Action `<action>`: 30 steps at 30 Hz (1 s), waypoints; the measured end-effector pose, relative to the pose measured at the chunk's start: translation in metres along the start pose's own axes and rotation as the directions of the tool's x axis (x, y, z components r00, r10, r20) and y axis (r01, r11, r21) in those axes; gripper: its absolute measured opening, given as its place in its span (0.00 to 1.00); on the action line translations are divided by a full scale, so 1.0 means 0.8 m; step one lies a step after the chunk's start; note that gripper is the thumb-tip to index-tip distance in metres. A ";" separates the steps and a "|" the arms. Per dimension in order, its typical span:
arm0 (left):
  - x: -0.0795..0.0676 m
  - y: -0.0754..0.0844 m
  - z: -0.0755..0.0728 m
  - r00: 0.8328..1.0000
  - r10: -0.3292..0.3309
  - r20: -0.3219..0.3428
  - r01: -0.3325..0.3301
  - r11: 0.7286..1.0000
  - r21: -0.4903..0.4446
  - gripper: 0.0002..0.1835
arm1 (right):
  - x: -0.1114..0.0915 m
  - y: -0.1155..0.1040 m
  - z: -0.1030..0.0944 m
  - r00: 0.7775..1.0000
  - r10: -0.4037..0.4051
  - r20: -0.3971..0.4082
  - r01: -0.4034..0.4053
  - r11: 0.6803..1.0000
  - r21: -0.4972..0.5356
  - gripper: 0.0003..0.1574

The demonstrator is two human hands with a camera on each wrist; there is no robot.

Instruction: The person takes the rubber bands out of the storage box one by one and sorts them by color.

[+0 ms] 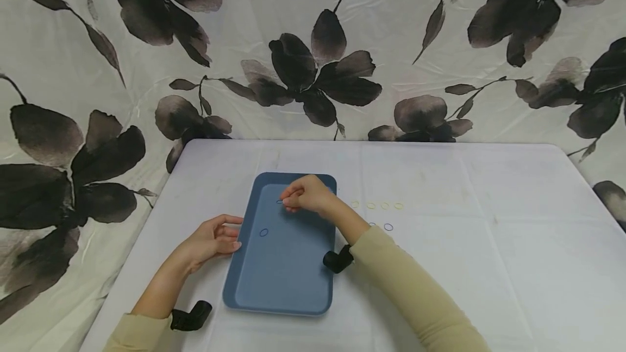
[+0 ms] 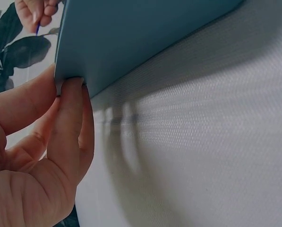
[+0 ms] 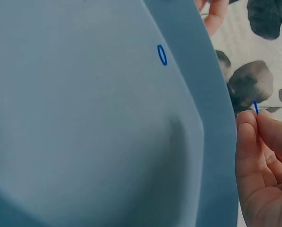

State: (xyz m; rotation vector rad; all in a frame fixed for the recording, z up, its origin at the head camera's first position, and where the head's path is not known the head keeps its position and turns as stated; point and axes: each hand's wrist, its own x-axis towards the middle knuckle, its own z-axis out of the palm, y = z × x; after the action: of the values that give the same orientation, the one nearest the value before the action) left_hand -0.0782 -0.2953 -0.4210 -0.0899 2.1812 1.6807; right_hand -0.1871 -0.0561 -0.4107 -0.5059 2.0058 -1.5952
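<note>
A blue tray (image 1: pixel 283 281) lies lengthwise on the table. My left hand (image 1: pixel 210 240) holds its left edge; in the left wrist view the thumb and fingers pinch the tray's rim (image 2: pixel 67 71). Over the far part of the tray, my right hand (image 1: pixel 309 194) pinches a thin blue rubber band (image 3: pixel 256 107) between thumb and fingertips. Another blue rubber band (image 1: pixel 264 232) lies flat inside the tray, toward its left side.
Right of the tray, several yellow rubber bands (image 1: pixel 385 206) lie in a row on the white-covered table (image 1: pixel 489 265). Nearer me is a blue rubber band (image 1: pixel 388 227), with another partly hidden by the right forearm. A floral cloth (image 1: pixel 420 58) hangs behind.
</note>
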 end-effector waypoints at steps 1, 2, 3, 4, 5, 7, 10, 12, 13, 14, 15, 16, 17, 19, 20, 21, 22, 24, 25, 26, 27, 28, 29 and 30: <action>0.000 0.000 0.001 1.000 0.000 0.001 0.000 1.000 0.001 0.32 | -0.002 0.000 -0.003 1.000 -0.002 0.003 0.002 1.000 0.000 0.09; 0.001 0.000 0.001 1.000 0.001 0.000 -0.001 1.000 0.002 0.32 | -0.005 -0.001 -0.006 1.000 -0.004 0.007 0.004 1.000 0.003 0.09; 0.001 0.000 0.001 1.000 0.002 -0.001 -0.002 1.000 0.003 0.32 | -0.007 -0.001 -0.008 1.000 -0.008 0.010 0.008 1.000 0.002 0.09; 0.002 -0.001 0.002 1.000 0.002 -0.002 -0.002 1.000 0.003 0.32 | -0.009 -0.002 -0.010 1.000 -0.011 0.013 0.011 1.000 0.002 0.09; 0.002 -0.002 0.002 1.000 0.002 -0.002 -0.002 1.000 0.002 0.32 | -0.011 -0.002 -0.012 1.000 -0.014 0.014 0.014 1.000 0.001 0.10; 0.003 -0.004 0.002 1.000 0.002 -0.003 -0.002 1.000 -0.001 0.32 | -0.014 -0.003 -0.016 1.000 -0.019 0.019 0.020 1.000 0.000 0.10; 0.003 -0.006 0.002 1.000 0.004 -0.001 -0.004 1.000 -0.004 0.32 | -0.020 -0.005 -0.020 0.999 -0.025 0.020 0.025 1.000 -0.013 0.11; 0.002 -0.006 0.002 1.000 0.008 0.002 -0.008 1.000 -0.006 0.32 | -0.025 -0.006 -0.023 0.999 -0.029 0.023 0.029 0.999 -0.019 0.11; 0.002 -0.006 0.003 1.000 0.010 0.002 -0.010 1.000 -0.006 0.32 | -0.027 -0.007 -0.024 0.999 -0.029 0.024 0.030 0.999 -0.024 0.12; 0.001 -0.006 0.003 1.000 0.012 0.003 -0.012 1.000 -0.006 0.32 | -0.029 -0.008 -0.026 0.999 -0.029 0.025 0.030 0.999 -0.028 0.12; 0.000 -0.006 0.003 1.000 0.013 0.004 -0.013 1.000 -0.007 0.32 | -0.031 -0.009 -0.028 0.999 -0.031 0.025 0.031 0.999 -0.032 0.12; 0.000 -0.005 0.003 1.000 0.014 0.005 -0.014 1.000 -0.007 0.32 | -0.033 -0.009 -0.030 0.999 -0.030 0.026 0.030 0.999 -0.031 0.12; 0.000 -0.005 0.003 1.000 0.014 0.003 -0.014 1.000 -0.006 0.32 | -0.035 -0.010 -0.032 0.999 -0.028 0.025 0.029 0.999 -0.030 0.12; -0.001 -0.004 0.003 1.000 0.014 0.001 -0.014 1.000 -0.006 0.32 | -0.038 -0.011 -0.036 0.999 -0.032 0.022 0.032 0.999 -0.031 0.12; -0.001 -0.004 0.003 1.000 0.015 0.000 -0.015 1.000 -0.005 0.32 | -0.039 -0.011 -0.038 0.999 -0.033 0.020 0.034 0.999 -0.031 0.12; -0.001 -0.004 0.003 1.000 0.015 0.000 -0.015 1.000 -0.007 0.32 | -0.041 -0.011 -0.040 0.999 -0.034 0.016 0.034 0.999 -0.031 0.12; -0.001 -0.004 0.002 1.000 0.016 -0.001 -0.016 1.000 -0.008 0.32 | -0.042 -0.011 -0.042 0.999 -0.033 0.014 0.034 0.999 -0.030 0.12; -0.001 -0.004 0.002 1.000 0.015 -0.001 -0.015 1.000 -0.009 0.32 | -0.044 -0.011 -0.046 0.999 -0.032 0.010 0.033 0.999 -0.041 0.12; -0.001 -0.004 0.001 1.000 0.014 -0.002 -0.014 1.000 -0.009 0.32 | -0.045 -0.010 -0.048 0.999 -0.031 0.008 0.031 0.998 -0.049 0.12; 0.000 -0.004 0.001 1.000 0.014 -0.002 -0.014 1.000 -0.008 0.32 | -0.046 -0.010 -0.050 1.000 -0.025 0.005 0.025 0.998 -0.051 0.12; 0.000 -0.004 0.001 1.000 0.012 -0.002 -0.012 1.000 -0.009 0.32 | -0.047 -0.010 -0.052 1.000 -0.025 0.004 0.025 0.998 -0.058 0.13; 0.000 -0.003 0.001 1.000 0.011 -0.002 -0.011 1.000 -0.005 0.32 | -0.048 -0.009 -0.054 1.000 -0.024 0.001 0.024 0.998 -0.062 0.13; 0.000 -0.003 0.000 1.000 0.011 -0.002 -0.011 1.000 -0.003 0.32 | -0.050 -0.009 -0.056 1.000 -0.026 -0.001 0.026 0.997 -0.070 0.13; 0.001 -0.003 0.001 1.000 0.012 -0.002 -0.012 1.000 -0.001 0.32 | -0.051 -0.008 -0.058 1.000 -0.030 -0.004 0.029 0.997 -0.077 0.12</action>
State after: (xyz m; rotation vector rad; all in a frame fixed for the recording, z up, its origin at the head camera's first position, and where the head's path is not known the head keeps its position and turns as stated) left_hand -0.0780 -0.2955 -0.4234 -0.0790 2.1867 1.6891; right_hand -0.1834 0.0024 -0.3897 -0.5634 2.0793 -1.5424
